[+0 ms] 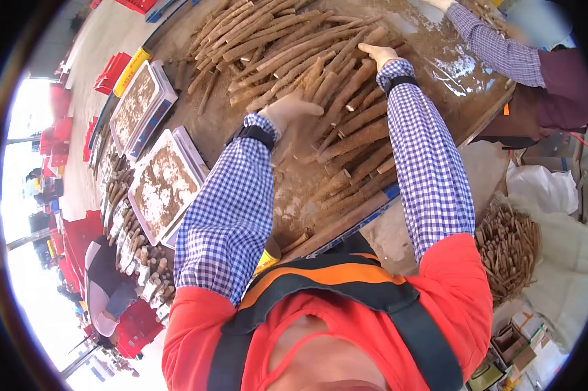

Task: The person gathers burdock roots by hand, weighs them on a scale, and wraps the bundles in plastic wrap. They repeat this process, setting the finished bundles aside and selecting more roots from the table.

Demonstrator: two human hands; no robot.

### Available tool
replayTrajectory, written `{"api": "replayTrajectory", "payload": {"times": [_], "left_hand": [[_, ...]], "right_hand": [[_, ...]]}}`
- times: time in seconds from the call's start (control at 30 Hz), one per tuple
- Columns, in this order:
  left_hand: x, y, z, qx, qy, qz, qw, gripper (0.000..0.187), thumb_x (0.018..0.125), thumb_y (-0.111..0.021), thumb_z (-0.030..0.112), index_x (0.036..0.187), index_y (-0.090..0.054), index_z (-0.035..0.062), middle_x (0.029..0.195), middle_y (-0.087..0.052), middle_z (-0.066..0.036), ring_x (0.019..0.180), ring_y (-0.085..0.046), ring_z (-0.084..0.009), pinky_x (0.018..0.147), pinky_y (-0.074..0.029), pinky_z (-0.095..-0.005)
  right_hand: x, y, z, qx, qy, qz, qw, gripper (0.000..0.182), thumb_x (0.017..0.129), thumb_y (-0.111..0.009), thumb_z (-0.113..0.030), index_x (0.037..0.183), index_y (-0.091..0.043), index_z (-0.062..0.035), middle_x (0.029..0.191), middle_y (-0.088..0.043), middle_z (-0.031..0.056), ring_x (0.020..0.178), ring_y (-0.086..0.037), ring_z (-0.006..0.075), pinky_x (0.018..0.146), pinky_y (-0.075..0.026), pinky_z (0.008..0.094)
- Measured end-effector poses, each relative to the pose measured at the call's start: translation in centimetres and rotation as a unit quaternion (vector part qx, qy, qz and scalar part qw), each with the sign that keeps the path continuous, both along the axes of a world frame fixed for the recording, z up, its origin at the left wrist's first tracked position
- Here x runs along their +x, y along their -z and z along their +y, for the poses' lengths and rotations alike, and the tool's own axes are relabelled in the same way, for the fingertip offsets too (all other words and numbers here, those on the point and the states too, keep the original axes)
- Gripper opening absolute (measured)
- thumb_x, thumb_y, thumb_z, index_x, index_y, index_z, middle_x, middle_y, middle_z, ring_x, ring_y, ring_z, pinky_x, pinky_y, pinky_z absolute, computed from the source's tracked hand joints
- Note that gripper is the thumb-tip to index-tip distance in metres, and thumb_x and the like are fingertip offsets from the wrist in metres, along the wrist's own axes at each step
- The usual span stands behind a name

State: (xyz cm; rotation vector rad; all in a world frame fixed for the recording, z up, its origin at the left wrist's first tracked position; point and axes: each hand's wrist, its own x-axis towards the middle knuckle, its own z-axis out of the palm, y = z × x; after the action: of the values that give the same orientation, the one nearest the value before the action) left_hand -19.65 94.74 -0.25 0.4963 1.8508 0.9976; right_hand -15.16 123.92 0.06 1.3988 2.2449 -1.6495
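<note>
Reaching over the muddy worktop, the person's left hand, the nearer, rests with straight, unclosed fingers against the brown sticks; the right hand, farther, touches them, its grip impossible to tell. Two trays stand left. The brown sticks crowd between and beyond both hands. Far right extends another person's sleeve.
</note>
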Motion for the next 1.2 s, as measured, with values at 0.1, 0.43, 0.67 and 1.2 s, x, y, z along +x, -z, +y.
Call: {"api": "replayTrajectory", "payload": {"times": [0.1, 0.43, 0.67, 1.2], "left_hand": [[1.0, -3.4, -3.1, 0.020, -0.017, -0.088, 0.996, 0.049, 0.078, -0.074, 0.021, 0.118, -0.058, -0.0021, 0.099, -0.063, -0.010, 0.089, -0.059, -0.0147, 0.077, -0.050, -0.0281], [0.4, -13.8, -25.8, 0.119, -0.197, -0.046, 0.972, 0.042, 0.085, -0.064, 0.012, 0.124, -0.051, 0.0021, 0.096, -0.059, -0.002, 0.082, -0.056, -0.0112, 0.073, -0.048, -0.0239], [-1.4, -8.5, -45.7, 0.079, -0.307, 0.009, 0.948, 0.046, 0.087, -0.065, 0.010, 0.130, -0.053, 0.0013, 0.104, -0.060, -0.002, 0.089, -0.054, -0.0100, 0.081, -0.045, -0.0245], [-0.7, -1.5, -52.5, -0.121, -0.265, 0.382, 0.877, 0.051, 0.094, -0.049, 0.042, 0.114, -0.062, -0.0030, 0.098, -0.067, -0.027, 0.098, -0.064, -0.0392, 0.089, -0.049, -0.0410]], "right_hand": [[0.7, -2.3, -1.4, 0.027, 0.018, -0.057, 0.998, 0.075, 0.079, -0.069, -0.055, 0.128, -0.057, 0.0004, 0.132, -0.057, 0.0205, 0.122, -0.054, 0.0317, 0.104, -0.040, 0.0379], [0.6, 2.8, 1.7, 0.205, -0.148, 0.109, 0.961, 0.046, 0.083, -0.069, -0.035, 0.123, -0.062, -0.0144, 0.120, -0.063, 0.0196, 0.113, -0.059, 0.0320, 0.099, -0.045, 0.0383], [4.6, -9.5, -6.1, 0.039, 0.117, 0.305, 0.944, 0.044, 0.080, -0.068, -0.002, 0.121, -0.053, 0.0032, 0.105, -0.064, 0.0152, 0.100, -0.061, 0.0239, 0.090, -0.049, 0.0360], [-10.4, 0.2, -56.4, 0.099, -0.245, 0.274, 0.925, 0.050, 0.088, -0.066, -0.031, 0.121, -0.055, 0.0054, 0.111, -0.065, 0.0248, 0.103, -0.063, 0.0336, 0.089, -0.046, 0.0378]]}}
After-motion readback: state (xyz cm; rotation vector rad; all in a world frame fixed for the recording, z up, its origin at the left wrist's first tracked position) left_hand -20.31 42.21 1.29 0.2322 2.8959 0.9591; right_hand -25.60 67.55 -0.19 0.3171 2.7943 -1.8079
